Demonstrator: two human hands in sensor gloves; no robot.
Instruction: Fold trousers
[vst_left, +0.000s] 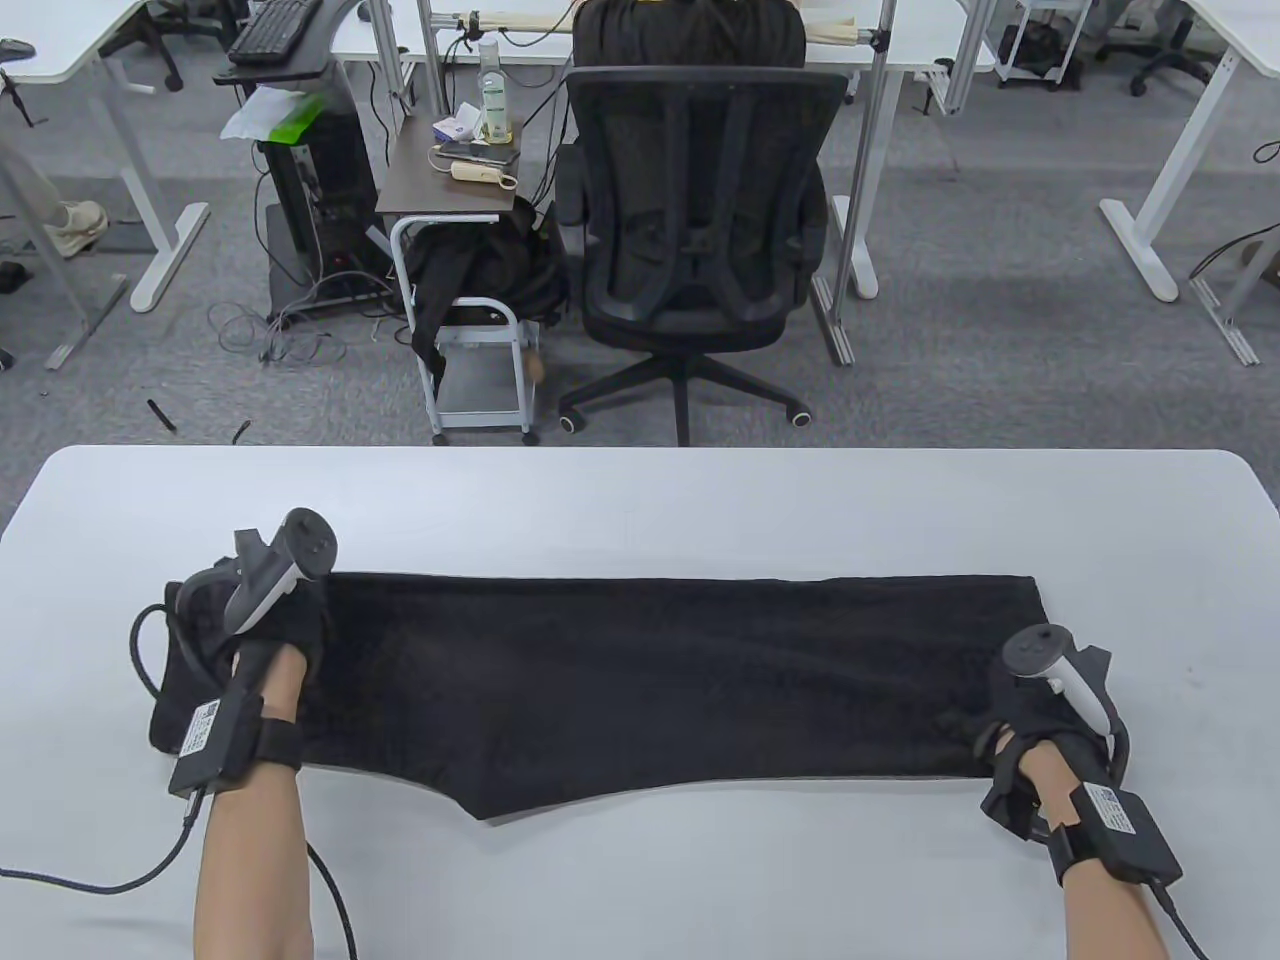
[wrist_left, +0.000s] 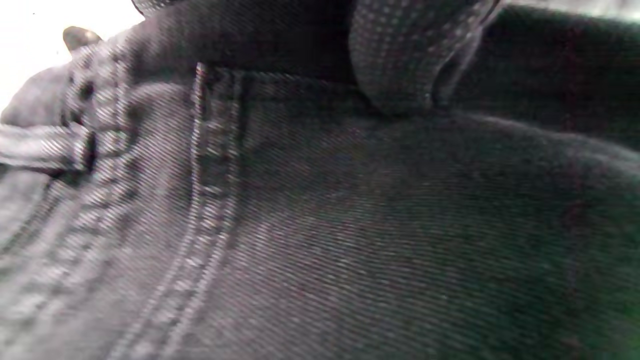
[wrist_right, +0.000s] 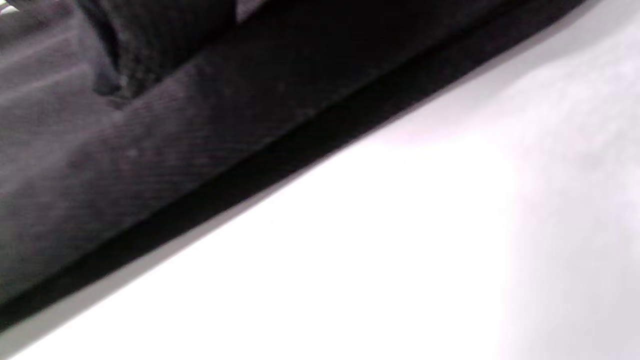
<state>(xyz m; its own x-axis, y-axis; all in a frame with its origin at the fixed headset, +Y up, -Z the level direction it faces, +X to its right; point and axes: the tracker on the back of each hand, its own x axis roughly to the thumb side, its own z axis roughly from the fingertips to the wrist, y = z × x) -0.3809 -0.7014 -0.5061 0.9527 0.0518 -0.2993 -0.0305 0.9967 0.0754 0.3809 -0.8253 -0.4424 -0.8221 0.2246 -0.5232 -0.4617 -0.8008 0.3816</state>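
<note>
Black trousers (vst_left: 640, 680) lie flat across the white table (vst_left: 640, 500), folded lengthwise, with the waist at the left and the leg ends at the right. My left hand (vst_left: 270, 640) rests on the waist end. In the left wrist view a gloved fingertip (wrist_left: 395, 65) presses on the denim (wrist_left: 320, 225) beside a seam and a belt loop (wrist_left: 45, 147). My right hand (vst_left: 1030, 710) is at the near right corner of the leg ends, where the cloth bunches slightly. The right wrist view shows the trousers' edge (wrist_right: 200, 150) on the table (wrist_right: 400, 250). The trackers hide most fingers.
A black office chair (vst_left: 700, 220) and a small cart (vst_left: 470, 300) stand on the floor beyond the table's far edge. Glove cables trail over the table's near left part (vst_left: 100, 885). Bare table surface surrounds the trousers.
</note>
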